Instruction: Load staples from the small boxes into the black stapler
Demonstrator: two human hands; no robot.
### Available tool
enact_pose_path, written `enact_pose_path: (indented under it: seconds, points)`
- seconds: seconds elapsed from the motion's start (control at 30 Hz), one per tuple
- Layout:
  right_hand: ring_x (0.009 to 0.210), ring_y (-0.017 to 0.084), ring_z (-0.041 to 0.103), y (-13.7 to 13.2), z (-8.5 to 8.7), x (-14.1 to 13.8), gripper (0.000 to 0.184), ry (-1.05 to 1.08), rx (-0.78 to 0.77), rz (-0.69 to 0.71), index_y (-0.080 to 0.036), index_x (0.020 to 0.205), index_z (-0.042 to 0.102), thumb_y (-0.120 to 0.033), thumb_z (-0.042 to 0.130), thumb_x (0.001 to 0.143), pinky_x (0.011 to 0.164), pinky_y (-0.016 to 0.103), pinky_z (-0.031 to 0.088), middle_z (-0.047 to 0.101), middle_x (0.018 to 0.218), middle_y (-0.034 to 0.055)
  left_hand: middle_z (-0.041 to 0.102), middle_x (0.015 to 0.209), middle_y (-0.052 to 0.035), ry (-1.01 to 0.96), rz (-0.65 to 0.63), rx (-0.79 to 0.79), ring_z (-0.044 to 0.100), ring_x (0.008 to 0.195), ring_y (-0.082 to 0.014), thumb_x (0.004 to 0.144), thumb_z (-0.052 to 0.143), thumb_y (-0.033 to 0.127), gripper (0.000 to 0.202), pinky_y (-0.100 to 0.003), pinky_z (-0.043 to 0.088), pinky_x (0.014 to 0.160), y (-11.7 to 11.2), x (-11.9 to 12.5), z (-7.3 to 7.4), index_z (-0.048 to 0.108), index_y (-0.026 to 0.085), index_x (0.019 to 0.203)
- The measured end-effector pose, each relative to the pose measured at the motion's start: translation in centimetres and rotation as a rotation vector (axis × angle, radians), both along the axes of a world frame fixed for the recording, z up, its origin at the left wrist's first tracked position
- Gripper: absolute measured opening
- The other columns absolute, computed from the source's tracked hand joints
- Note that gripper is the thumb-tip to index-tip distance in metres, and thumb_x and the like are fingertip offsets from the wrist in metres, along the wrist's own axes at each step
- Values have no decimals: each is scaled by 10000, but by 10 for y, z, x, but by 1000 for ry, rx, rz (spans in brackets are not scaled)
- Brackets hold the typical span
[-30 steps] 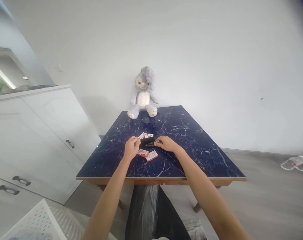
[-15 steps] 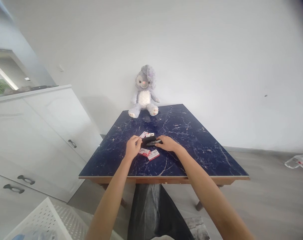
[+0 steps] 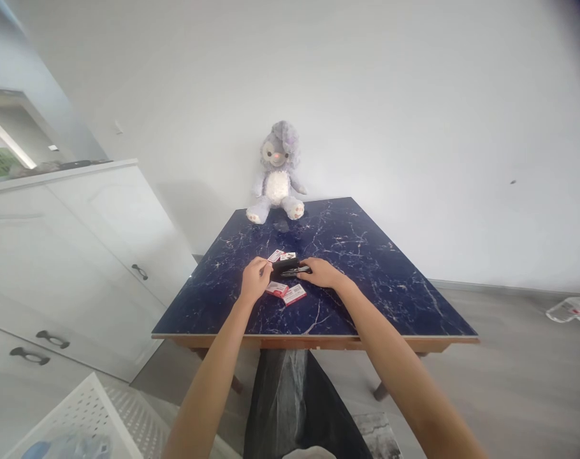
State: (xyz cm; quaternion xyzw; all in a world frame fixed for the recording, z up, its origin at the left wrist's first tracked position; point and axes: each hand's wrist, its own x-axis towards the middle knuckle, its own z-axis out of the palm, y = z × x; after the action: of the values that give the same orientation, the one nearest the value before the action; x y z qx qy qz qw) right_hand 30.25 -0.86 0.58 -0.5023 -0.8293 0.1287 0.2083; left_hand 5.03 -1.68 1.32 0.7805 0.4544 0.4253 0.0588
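Note:
A black stapler (image 3: 286,265) lies across the middle of the blue table, its top part raised from the metal-edged base. My left hand (image 3: 255,279) is closed at its left end, thumb and fingers pinched together. At the other end, my right hand (image 3: 321,273) grips the stapler with the thumb on the near side. Two small red-and-white boxes (image 3: 294,294) lie just in front of it. Behind it are another red-and-white box (image 3: 275,255) and a pale box with a dark picture (image 3: 288,256), both partly covered.
The blue marbled table (image 3: 390,299) reaches back to the white wall. A grey plush toy (image 3: 277,178) sits at its far edge. White cabinets (image 3: 94,255) stand on the left, with a white perforated basket (image 3: 74,414) below. A clear plastic bottle (image 3: 574,308) lies on the floor at right.
The camera view has shifted very slightly. Both hands stay on the stapler, and the boxes lie where they were.

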Motion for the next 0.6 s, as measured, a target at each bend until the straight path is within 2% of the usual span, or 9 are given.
enact_pose_path:
  seconds: [0.1,0.2,0.27,0.33,0.43,0.53,0.6]
  points:
    - [1043,269,651,0,2,2,554,53,-44,-15,-156,1295,600,-439,684,827,885,320,469,688,1180,122,668,919,-46,-1,4,-3,627,856,-175,941,464,268,293,-277,484,744,0,0,0,646,206,721]
    - [976,239,670,2,6,10,729,158,-144,-54,-139,1420,469,-423,722,798,861,305,481,711,1119,106,669,927,-47,0,0,-10,625,860,-174,942,455,263,292,-280,484,759,-1,1,1,641,206,724]
    - [951,215,680,5,8,16,656,228,-177,-102,-151,1422,460,-405,669,854,871,295,481,729,1068,82,666,928,-50,-1,15,-10,623,869,-179,941,451,266,281,-286,483,771,-1,1,1,638,208,740]
    - [964,204,683,8,9,22,488,256,-170,-183,-169,1353,534,-365,592,910,886,290,477,735,1062,75,661,910,-49,-11,52,-12,618,851,-184,924,471,264,226,-296,481,771,0,0,1,633,213,774]
    - [893,189,700,10,10,26,359,250,-207,-248,-177,1246,615,-306,544,919,835,269,492,753,1005,63,657,909,-34,-21,82,-61,609,826,-190,835,516,165,132,-308,476,748,2,-2,-1,627,224,874]
    - [800,176,707,8,12,25,339,240,-249,-237,-176,1196,644,-278,551,886,773,248,500,766,869,28,661,985,-36,33,48,-149,613,874,-211,729,522,76,306,-328,477,753,4,-3,-3,612,234,974]
    - [828,183,709,6,14,24,330,231,-217,-266,-183,1169,660,-279,556,872,785,249,496,763,820,16,660,1022,-42,75,31,-182,619,894,-224,704,532,69,354,-349,480,777,4,-2,-4,597,238,1009]
